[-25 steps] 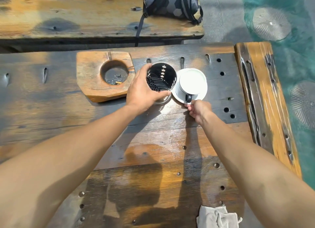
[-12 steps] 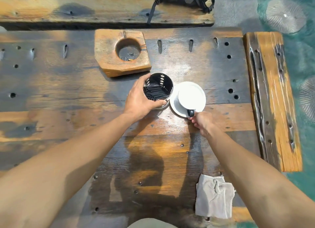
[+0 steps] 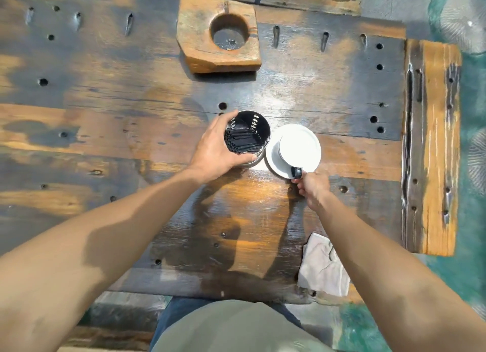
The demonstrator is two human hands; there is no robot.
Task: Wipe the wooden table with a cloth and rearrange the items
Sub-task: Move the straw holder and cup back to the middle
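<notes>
Cloth (image 3: 323, 267) sits crumpled at the bench's (image 3: 105, 109) near edge, under the right forearm. Further out, right hand (image 3: 313, 187) pinches the saucer (image 3: 273, 165) with its cup (image 3: 298, 147), left hand (image 3: 214, 151) wraps the metal straw canister (image 3: 248, 136) just beside it. Wooden block (image 3: 205, 51) sits farthest back.

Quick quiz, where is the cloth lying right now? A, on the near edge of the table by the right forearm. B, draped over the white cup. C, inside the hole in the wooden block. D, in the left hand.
A: the crumpled white cloth lies on the near edge of the table, beside the right forearm, held by neither hand.
</notes>
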